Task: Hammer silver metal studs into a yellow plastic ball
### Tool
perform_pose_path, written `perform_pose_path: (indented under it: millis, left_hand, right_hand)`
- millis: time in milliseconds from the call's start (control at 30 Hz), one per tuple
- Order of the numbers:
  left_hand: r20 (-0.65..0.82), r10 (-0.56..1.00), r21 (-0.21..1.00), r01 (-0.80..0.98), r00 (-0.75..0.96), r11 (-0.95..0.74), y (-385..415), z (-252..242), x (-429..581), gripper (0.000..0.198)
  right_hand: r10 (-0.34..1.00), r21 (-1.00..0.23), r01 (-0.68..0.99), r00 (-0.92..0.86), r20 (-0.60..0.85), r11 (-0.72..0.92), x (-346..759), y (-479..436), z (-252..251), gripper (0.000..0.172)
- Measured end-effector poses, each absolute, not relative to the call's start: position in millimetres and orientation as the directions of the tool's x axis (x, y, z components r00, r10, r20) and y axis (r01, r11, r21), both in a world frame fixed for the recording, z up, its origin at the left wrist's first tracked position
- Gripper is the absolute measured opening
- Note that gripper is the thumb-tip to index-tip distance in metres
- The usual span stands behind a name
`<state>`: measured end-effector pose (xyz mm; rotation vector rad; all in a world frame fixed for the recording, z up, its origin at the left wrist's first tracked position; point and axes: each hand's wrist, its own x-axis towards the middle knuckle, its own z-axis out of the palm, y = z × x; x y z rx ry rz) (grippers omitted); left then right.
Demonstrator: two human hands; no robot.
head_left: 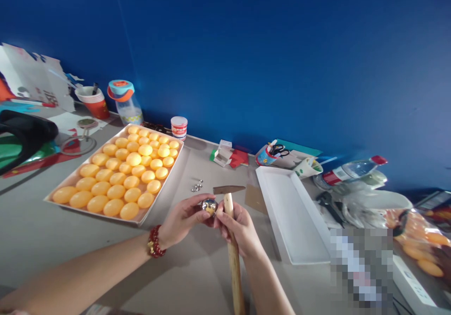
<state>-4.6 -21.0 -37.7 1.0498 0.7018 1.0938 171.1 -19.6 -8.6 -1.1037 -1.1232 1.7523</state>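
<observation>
1. Left hand [183,222], half closed, pinches a mirror-bright metal ball [209,205] between thumb and fingers.
2. Right hand [243,228] curls around a wooden-handled hammer [235,270], fingertips beside the ball (contact there, I cannot tell).

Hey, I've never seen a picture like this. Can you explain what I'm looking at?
There is no machine here: a person is working barehanded. The single picture comes from a camera worn on that person's head, looking forward and down. The left hand pinches a shiny, silver-coloured round ball. The right hand grips what looks like a long-handled, pale wooden hammer with a narrow metal head. On the grey tabletop, a shallow, pale rectangular tray of glossy yellow-orange balls lies to the left, a few tiny silver-coloured beads lie beyond the hands, and a long white rectangular tray lies to the right.
</observation>
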Motion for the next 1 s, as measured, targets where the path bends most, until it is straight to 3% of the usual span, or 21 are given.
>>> perform_pose_path:
  millis: [467, 1000]
  left_hand:
    - [0.037, 0.944, 0.941, -0.329, 0.328, 0.078, -21.7, -36.5, -4.4, 0.042]
    - [0.087, 0.965, 0.986, -0.161, 0.248, -0.048, -21.1, -34.3, -5.9, 0.036]
  right_hand:
    - [0.916, -0.948, -0.107, -0.309, -0.255, -0.299, 170.0, -20.3, -10.1, 0.03]
    - [0.936, -0.973, 0.026, -0.267, -0.228, -0.229, 168.5, -21.8, -9.4, 0.031]
